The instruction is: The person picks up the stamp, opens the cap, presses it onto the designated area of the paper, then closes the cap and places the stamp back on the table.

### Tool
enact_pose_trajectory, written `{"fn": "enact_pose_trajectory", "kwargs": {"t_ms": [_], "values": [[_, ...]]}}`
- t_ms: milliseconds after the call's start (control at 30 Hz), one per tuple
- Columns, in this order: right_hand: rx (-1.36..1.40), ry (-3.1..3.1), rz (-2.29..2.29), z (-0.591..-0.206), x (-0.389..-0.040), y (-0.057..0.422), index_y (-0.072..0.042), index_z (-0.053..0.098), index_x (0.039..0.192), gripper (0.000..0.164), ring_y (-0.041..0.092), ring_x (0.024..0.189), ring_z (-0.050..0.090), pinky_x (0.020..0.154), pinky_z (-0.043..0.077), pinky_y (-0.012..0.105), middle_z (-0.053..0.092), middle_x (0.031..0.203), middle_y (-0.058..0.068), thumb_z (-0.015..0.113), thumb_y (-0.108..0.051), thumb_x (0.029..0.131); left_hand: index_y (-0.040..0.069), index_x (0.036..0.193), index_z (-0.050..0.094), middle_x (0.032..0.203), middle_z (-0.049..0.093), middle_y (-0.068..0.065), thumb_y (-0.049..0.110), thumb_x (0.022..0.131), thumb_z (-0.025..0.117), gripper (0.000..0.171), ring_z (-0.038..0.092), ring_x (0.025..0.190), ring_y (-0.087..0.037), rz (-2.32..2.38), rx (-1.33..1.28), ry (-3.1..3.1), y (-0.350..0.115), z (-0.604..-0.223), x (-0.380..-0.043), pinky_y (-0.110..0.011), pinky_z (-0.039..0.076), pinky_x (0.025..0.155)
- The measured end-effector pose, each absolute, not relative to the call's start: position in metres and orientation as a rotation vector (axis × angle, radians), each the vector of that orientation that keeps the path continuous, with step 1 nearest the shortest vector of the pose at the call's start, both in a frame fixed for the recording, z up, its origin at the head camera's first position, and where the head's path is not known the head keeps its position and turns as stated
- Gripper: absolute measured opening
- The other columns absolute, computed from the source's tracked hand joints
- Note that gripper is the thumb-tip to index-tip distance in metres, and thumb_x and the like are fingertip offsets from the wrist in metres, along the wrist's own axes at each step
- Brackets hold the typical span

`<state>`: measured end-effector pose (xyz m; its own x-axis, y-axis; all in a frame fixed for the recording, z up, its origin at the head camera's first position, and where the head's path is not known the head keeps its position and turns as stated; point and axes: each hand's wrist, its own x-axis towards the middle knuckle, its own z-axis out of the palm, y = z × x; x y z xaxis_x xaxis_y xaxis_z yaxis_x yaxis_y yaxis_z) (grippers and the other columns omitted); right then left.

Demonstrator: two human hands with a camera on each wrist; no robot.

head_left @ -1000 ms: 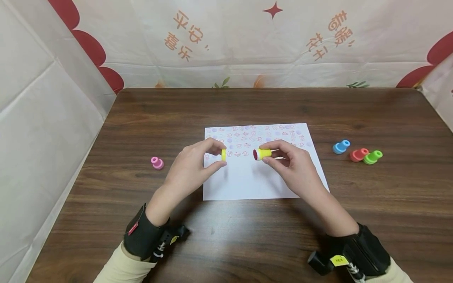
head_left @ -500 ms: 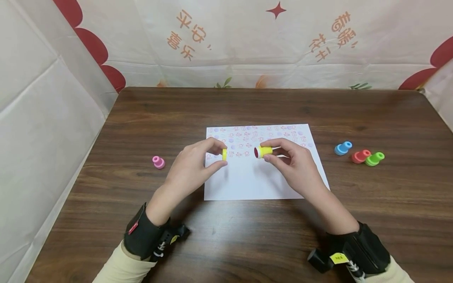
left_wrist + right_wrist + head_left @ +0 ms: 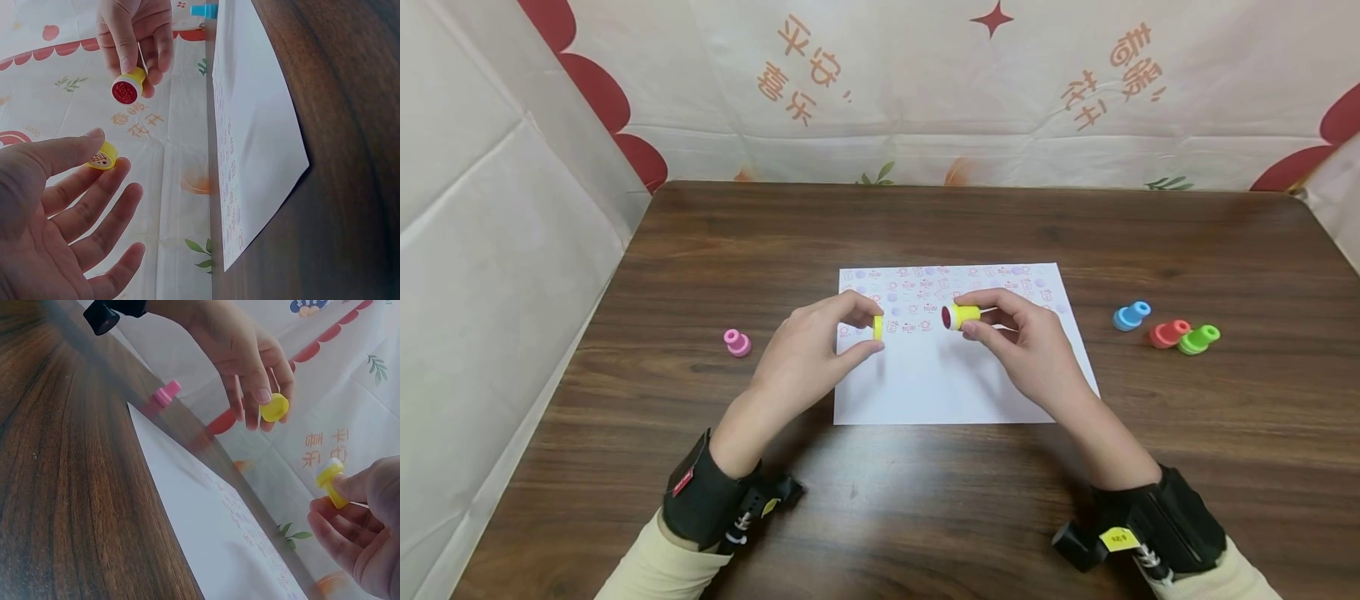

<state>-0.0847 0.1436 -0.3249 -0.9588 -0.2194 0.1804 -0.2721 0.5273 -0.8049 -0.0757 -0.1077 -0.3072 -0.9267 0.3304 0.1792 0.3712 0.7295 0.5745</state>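
Note:
Over the sheet of paper (image 3: pixel 940 383) both hands are raised, a short gap between them. My left hand (image 3: pixel 808 346) pinches a round yellow cap (image 3: pixel 877 327) between thumb and index finger; its other fingers spread loosely in the left wrist view. The yellow stamp (image 3: pixel 967 316) is held by its handle in my right hand (image 3: pixel 1026 346), lying sideways with its dark red face toward the cap. In the left wrist view that red stamp face (image 3: pixel 125 92) shows a raised pattern. Rows of small red and purple prints (image 3: pixel 925 287) cover the paper's upper part.
A pink stamp (image 3: pixel 737 342) stands on the wooden table (image 3: pixel 880 508) left of the paper. To the right are a blue stamp (image 3: pixel 1132 316), a red stamp (image 3: pixel 1168 333) and a green stamp (image 3: pixel 1198 339), the last two touching. A printed cloth (image 3: pixel 910 92) hangs behind the table.
Both hands keep their holds on the cap and the stamp, nearly still. The whole head view has shifted slightly, so things on the table sit a little further right.

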Motion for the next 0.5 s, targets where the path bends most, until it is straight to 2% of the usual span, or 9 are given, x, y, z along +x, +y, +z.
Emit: {"fn": "enact_pose_trajectory", "kwargs": {"t_ms": [100, 300, 500], "values": [[0.423, -2.702, 1.449, -0.326, -0.086, 0.144, -0.007, 0.066, 0.116, 0.029, 0.015, 0.089, 0.066, 0.076, 0.049, 0.005, 0.07, 0.109, 0.01, 0.068, -0.014, 0.088, 0.016, 0.111, 0.063, 0.103, 0.073, -0.005, 0.027, 0.083, 0.075, 0.032, 0.065, 0.098, -0.02, -0.976, -0.579, -2.866, -0.108, -0.307, -0.076, -0.044, 0.054, 0.082], [0.425, -2.696, 1.394, -0.326, -0.089, 0.143, -0.008, 0.067, 0.114, 0.029, 0.014, 0.09, 0.063, 0.077, 0.052, 0.01, 0.07, 0.108, 0.009, 0.069, -0.016, 0.087, 0.016, 0.111, 0.062, 0.102, 0.073, -0.005, 0.026, 0.083, 0.075, 0.032, 0.065, 0.098, -0.02, -0.979, -0.583, -2.869, -0.108, -0.308, -0.077, -0.045, 0.054, 0.082], [0.458, -2.684, 1.252, -0.324, -0.096, 0.138, -0.005, 0.067, 0.108, 0.024, 0.019, 0.087, 0.063, 0.076, 0.06, 0.04, 0.071, 0.1, 0.01, 0.072, -0.009, 0.085, 0.017, 0.111, 0.063, 0.102, 0.073, -0.004, 0.027, 0.083, 0.074, 0.032, 0.065, 0.097, -0.018, -0.971, -0.572, -2.873, -0.109, -0.308, -0.078, -0.044, 0.055, 0.081]]}}
